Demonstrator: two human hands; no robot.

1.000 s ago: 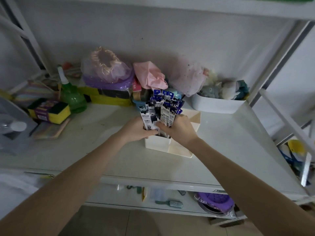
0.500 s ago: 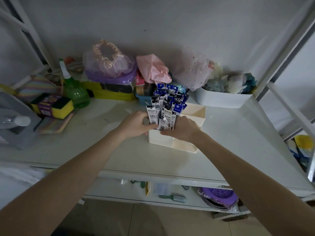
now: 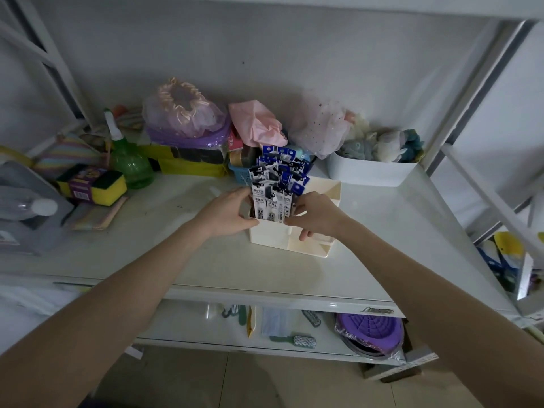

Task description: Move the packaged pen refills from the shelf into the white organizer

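- Refill packs [image 3: 275, 187] stand in the organizer's [image 3: 290, 245] left compartment, on the shelf [image 3: 206, 260].
- Spray bottle [image 3: 129, 160] far left; tub [image 3: 371, 172] behind right.

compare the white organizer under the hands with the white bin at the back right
The white organizer is divided into compartments; the white bin shows none. The organizer holds upright pen refill packs; the bin holds soft fluffy items. Both hands touch the organizer; nothing touches the bin. Both sit on the same shelf.

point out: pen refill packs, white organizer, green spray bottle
black-and-blue packaged pen refills [image 3: 272, 189], head view, on a black-and-white card near the bundle's middle.
white plastic organizer [image 3: 319, 184], head view, on its far inner wall.
green plastic spray bottle [image 3: 132, 167], head view, on its round body.
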